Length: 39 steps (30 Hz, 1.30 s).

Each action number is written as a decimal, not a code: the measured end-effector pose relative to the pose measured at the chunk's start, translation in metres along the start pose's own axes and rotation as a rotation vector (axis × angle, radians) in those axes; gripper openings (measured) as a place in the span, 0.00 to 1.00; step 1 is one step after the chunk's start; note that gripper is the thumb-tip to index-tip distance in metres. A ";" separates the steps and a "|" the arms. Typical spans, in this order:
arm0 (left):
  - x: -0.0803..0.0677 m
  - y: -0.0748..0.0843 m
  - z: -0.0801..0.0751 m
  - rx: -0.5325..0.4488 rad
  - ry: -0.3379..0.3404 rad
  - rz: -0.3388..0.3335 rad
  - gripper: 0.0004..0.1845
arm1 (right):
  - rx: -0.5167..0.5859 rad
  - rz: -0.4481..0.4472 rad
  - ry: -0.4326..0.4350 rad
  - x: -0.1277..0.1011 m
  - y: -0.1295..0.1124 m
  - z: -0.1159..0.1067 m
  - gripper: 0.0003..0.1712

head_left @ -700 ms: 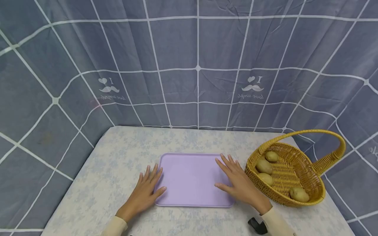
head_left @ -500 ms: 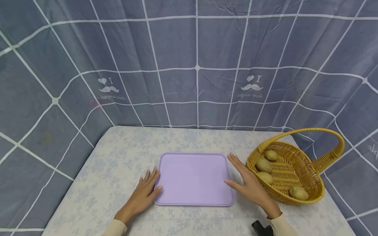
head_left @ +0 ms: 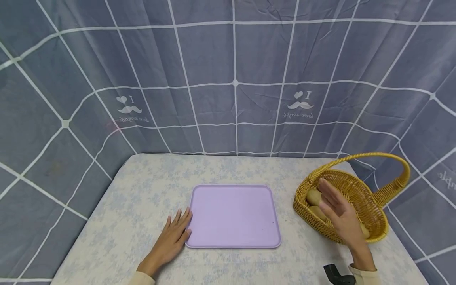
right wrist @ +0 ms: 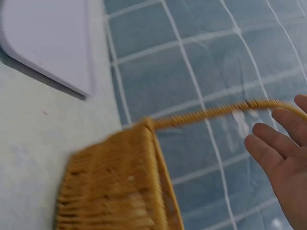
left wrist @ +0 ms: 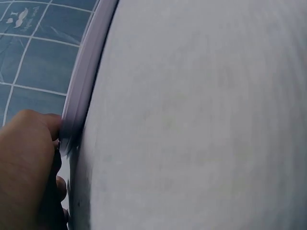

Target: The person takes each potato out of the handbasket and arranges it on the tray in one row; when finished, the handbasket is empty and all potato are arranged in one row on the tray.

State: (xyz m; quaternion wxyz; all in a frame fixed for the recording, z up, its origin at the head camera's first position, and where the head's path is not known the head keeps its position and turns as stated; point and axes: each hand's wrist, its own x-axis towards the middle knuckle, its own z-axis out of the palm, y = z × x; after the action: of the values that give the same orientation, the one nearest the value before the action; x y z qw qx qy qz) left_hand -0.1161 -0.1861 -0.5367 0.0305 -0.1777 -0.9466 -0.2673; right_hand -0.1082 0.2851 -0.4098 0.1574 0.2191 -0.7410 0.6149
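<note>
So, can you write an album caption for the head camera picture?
Right hand at a wicker basket of potatoes, left hand at a lilac tray.

Backdrop (head_left: 206, 55), fabric: blue-grey, white grid lines, creased, hung behind and at both sides of worktop (head_left: 153, 178). Prints (head_left: 300, 105), white: heart, moustache, reversed lettering; pair across back, partial lettering at far right. Worktop: whitish covering, pale blue mottled pattern.

Blue-grey cloth (head_left: 210, 55) hangs ahead of me and on both sides, with white grid lines (head_left: 235, 82) and moustache prints (head_left: 300, 105); the tabletop (head_left: 156, 176) is pale, patterned in blue.
</note>
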 end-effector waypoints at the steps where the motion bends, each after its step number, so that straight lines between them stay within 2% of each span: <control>1: -0.001 0.000 0.001 0.007 0.008 0.003 0.28 | 0.008 0.001 0.029 0.000 0.000 -0.005 0.33; 3: -0.002 0.000 0.002 0.022 0.016 -0.001 0.29 | 0.019 0.024 0.091 0.001 0.002 -0.017 0.32; 5: -0.003 -0.001 0.004 0.022 0.025 0.000 0.29 | 0.005 0.094 0.149 0.004 0.007 -0.029 0.32; 6: -0.003 -0.001 0.005 0.022 0.029 0.003 0.29 | 0.027 0.093 0.169 0.005 0.017 -0.040 0.32; 9: -0.004 -0.003 0.006 0.028 0.031 -0.001 0.29 | -0.077 0.161 0.197 0.011 0.035 -0.063 0.33; 12: -0.006 -0.004 0.007 0.033 0.032 -0.005 0.28 | -0.227 0.242 0.197 0.017 0.053 -0.082 0.34; 14: -0.006 -0.004 0.007 0.034 0.040 -0.004 0.28 | -0.333 0.324 0.190 0.020 0.056 -0.088 0.34; 20: -0.006 -0.005 0.006 0.038 0.057 0.010 0.28 | -0.431 0.441 0.124 0.022 0.067 -0.103 0.38; 26: -0.006 -0.006 0.004 0.045 0.060 0.040 0.28 | -0.387 0.533 0.067 0.019 0.073 -0.109 0.41; 34: -0.003 -0.006 0.004 0.040 0.075 0.065 0.28 | -0.363 0.573 0.048 0.007 0.095 -0.114 0.43; 39: -0.003 -0.004 0.005 0.026 0.064 0.048 0.28 | -0.347 0.599 0.025 0.002 0.100 -0.113 0.45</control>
State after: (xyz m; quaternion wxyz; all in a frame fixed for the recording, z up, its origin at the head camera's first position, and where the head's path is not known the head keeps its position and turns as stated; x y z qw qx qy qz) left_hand -0.1142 -0.1879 -0.5436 0.0694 -0.1912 -0.9440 -0.2598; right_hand -0.1654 0.4108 -0.4711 0.0138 -0.0458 -0.8639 0.5013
